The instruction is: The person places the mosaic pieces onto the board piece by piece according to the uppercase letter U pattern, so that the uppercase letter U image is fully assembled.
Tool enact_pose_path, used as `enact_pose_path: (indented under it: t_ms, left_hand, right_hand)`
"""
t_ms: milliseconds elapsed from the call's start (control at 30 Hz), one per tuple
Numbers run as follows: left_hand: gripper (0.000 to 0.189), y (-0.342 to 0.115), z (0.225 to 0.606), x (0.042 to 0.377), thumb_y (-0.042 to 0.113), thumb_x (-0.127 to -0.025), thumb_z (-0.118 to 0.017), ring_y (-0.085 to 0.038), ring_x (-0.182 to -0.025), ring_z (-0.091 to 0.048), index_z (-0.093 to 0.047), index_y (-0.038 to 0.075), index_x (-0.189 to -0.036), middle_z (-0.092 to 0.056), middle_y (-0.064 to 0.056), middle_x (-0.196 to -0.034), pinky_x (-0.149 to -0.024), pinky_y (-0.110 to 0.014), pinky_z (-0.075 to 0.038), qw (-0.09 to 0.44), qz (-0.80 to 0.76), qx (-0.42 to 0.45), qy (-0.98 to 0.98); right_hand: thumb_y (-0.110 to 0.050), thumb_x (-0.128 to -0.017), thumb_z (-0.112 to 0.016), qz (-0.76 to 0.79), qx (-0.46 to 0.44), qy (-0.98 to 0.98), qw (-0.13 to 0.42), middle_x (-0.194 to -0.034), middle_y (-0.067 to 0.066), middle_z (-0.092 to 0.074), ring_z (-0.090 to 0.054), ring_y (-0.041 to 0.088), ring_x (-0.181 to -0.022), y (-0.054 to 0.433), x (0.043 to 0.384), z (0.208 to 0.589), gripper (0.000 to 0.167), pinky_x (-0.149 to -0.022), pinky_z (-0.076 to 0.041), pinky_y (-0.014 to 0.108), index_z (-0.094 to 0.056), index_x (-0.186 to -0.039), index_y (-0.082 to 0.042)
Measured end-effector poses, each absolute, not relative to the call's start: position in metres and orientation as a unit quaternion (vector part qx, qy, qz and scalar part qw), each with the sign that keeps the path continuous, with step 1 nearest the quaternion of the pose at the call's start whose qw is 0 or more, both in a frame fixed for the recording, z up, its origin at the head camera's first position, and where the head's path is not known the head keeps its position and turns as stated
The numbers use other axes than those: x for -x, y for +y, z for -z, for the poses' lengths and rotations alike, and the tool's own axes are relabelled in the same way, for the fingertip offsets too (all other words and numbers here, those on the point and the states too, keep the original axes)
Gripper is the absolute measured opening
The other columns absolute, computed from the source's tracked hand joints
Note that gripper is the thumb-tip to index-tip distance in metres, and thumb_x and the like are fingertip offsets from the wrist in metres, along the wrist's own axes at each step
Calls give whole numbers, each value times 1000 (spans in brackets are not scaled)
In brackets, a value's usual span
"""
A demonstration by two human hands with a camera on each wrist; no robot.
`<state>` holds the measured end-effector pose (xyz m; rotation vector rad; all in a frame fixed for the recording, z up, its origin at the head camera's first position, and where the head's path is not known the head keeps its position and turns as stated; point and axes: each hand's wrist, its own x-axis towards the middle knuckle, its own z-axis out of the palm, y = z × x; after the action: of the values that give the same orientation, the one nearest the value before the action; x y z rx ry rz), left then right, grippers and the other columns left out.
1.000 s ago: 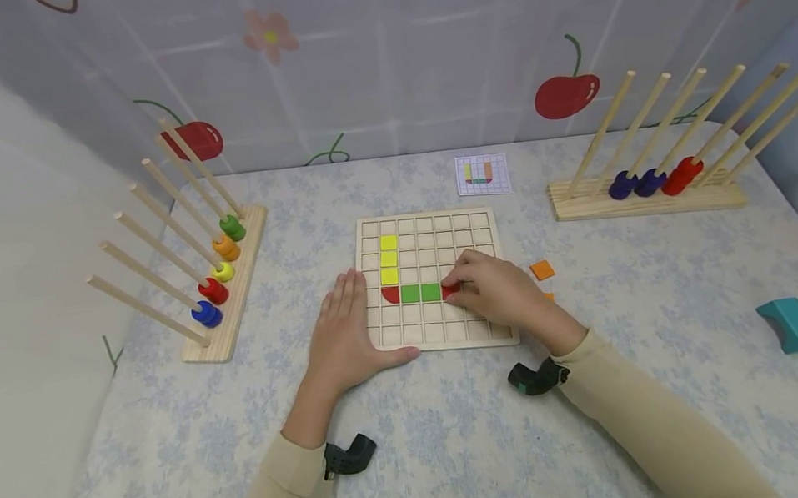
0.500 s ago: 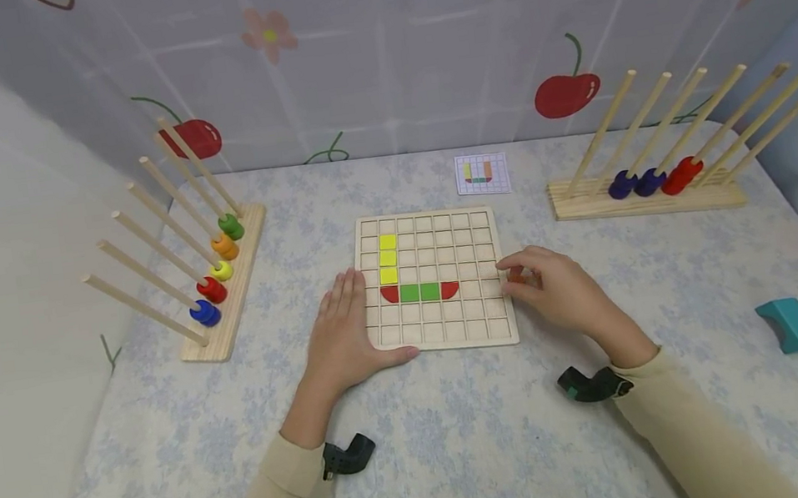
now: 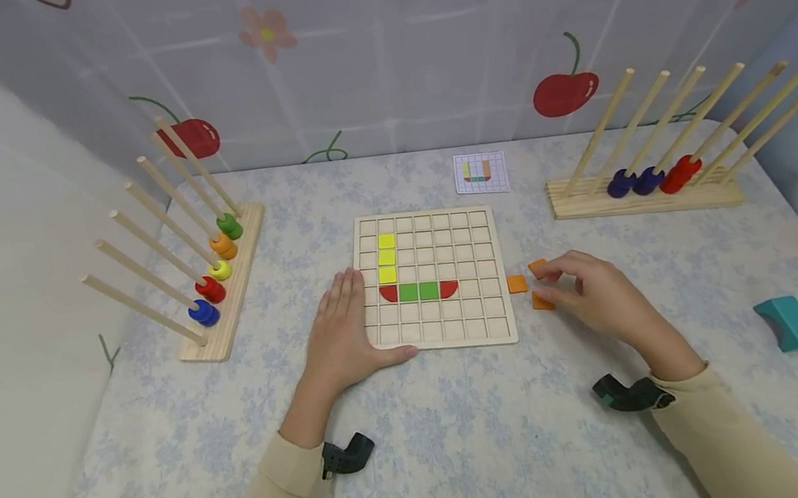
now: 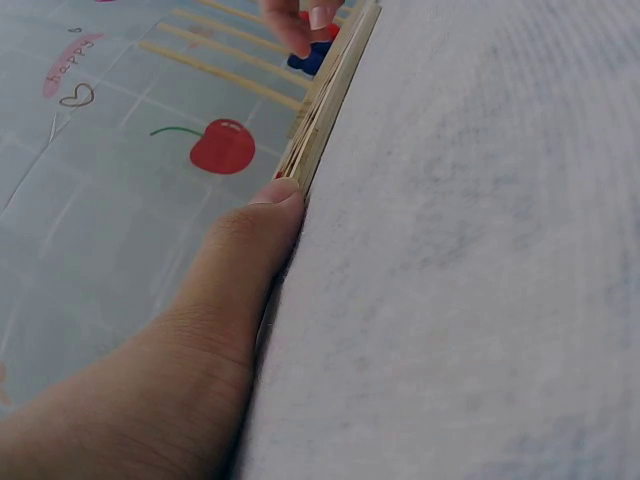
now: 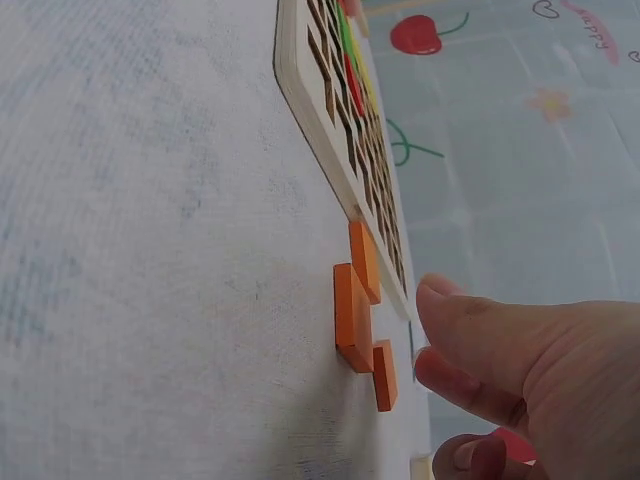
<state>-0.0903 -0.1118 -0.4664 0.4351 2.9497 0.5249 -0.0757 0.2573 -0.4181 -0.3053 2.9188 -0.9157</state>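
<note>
A wooden grid board (image 3: 474, 319) lies mid-table. In its cells sit three yellow square tiles (image 3: 387, 257) in a column, then a row of a red rounded tile (image 3: 389, 294), two green tiles (image 3: 419, 292) and another red tile. My left hand (image 3: 341, 336) rests along the board's left side, fingers straight, thumb (image 4: 245, 235) spread against the near edge. Three orange square tiles (image 5: 350, 318) lie right of the board, one of them up against its edge. Over the other two hovers my right hand (image 3: 598, 294), thumb and forefinger apart with nothing between them.
A small card (image 3: 481, 173) with a coloured grid pattern lies behind the board. Wooden peg stands with coloured beads are at the left (image 3: 237, 283) and back right (image 3: 646, 200). A teal block (image 3: 793, 322) sits at the far right.
My right hand has let go of the red tile on the board and moved right. One orange tile now lies against the board's edge. My left hand stays put.
</note>
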Motion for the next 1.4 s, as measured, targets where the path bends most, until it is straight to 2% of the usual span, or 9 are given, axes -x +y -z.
enact_pose_path:
  t_ms: [200, 467, 667, 1033, 1200, 1400]
  left_hand:
    - [142, -112, 466, 90, 90, -62, -61, -24, -157, 0, -3, 4, -159, -3, -11, -168, -127, -45, -10, 58, -174, -143, 973]
    - [142, -112, 466, 90, 90, -63, -60, -24, -157, 0, -2, 5, -159, -2, -10, -168, -127, -45, -10, 58, -173, -146, 972]
    - [142, -112, 467, 90, 91, -62, -60, -23, -157, 0, -2, 5, -159, -3, -10, -168, -127, -45, -10, 57, -175, -144, 972]
    - [143, -112, 468, 91, 92, -62, -59, -23, -157, 0, -1, 5, -159, -3, -10, -168, -127, -45, -10, 54, -171, -144, 973]
    - [143, -112, 467, 91, 91, -61, -60, -23, -157, 1, -2, 5, -160, -3, -11, -168, -127, -45, -9, 54, -172, -143, 973]
    - [143, -112, 466, 91, 90, -61, -61, -23, -157, 1, -2, 4, -159, -3, -11, -168, -127, -45, -9, 54, -177, -143, 972]
  right_hand:
    - [-27, -93, -70, 283, 90, 954, 44, -109, 6, -67, -52, 20, -81, 260, 74, 422, 28, -70, -44, 32, -71, -117, -12]
    - [-27, -93, -71, 288, 96, 951, 60, -112, 7, -68, -55, 20, -87, 263, 71, 426, 31, -73, -46, 34, -70, -119, -11]
    - [-27, -92, -72, 286, 102, 951, 63, -108, 3, -66, -49, 17, -80, 263, 69, 429, 30, -67, -42, 29, -71, -118, -13]
    - [-22, -92, -72, 293, 104, 948, 70, -109, 5, -65, -46, 18, -76, 262, 71, 431, 23, -66, -40, 28, -69, -113, -13]
    - [-18, -92, -71, 309, 103, 942, 84, -103, 5, -68, -47, 17, -71, 261, 74, 431, 17, -63, -41, 26, -65, -107, -14]
    - [-19, -93, -70, 333, 114, 934, 64, -101, 5, -69, -50, 18, -72, 252, 83, 427, 15, -62, -42, 25, -65, -106, -15]
